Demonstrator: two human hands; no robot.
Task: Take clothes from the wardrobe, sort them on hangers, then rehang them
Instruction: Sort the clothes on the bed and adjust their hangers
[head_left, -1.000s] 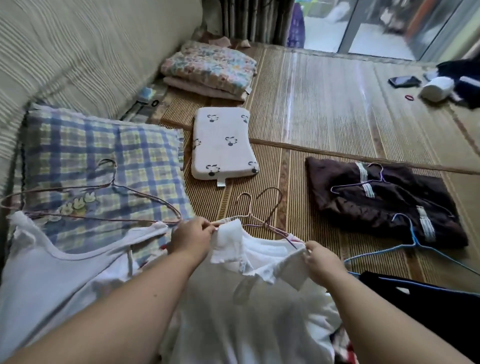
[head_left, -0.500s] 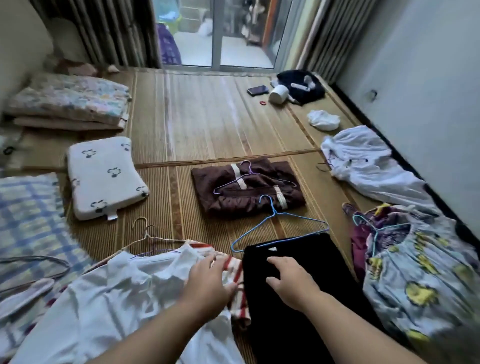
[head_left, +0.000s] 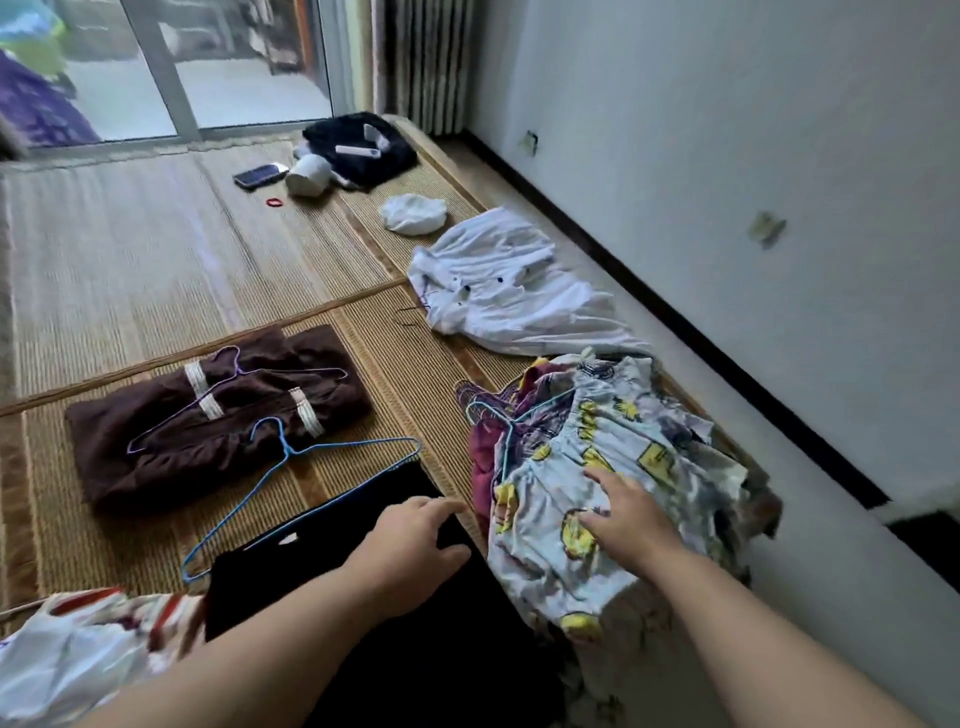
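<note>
A pale blue garment with yellow cartoon prints (head_left: 618, 467) lies in a heap at the right, a teal hanger (head_left: 493, 421) poking out of it. My right hand (head_left: 623, 512) rests flat on this garment, fingers spread. My left hand (head_left: 410, 545) hovers over a black garment (head_left: 374, 623), fingers loosely apart, holding nothing. A blue wire hanger (head_left: 291, 483) lies at the black garment's top edge. A folded brown garment (head_left: 156, 441) with a purple hanger (head_left: 228, 395) on it lies to the left. A white shirt (head_left: 498, 291) lies farther back.
The clothes lie on woven straw mats (head_left: 156, 249). A white and red-striped garment (head_left: 78, 644) is at the bottom left. A phone (head_left: 257, 175), a white cup (head_left: 309, 174), a red hair tie (head_left: 275, 202) and dark cloth (head_left: 358, 145) lie near the glass door. A wall (head_left: 727, 156) runs along the right.
The view swung right from the white shirt and pillows. Both hands let go of the white shirt and moved right, the right onto the printed garment, the left over the black one.
</note>
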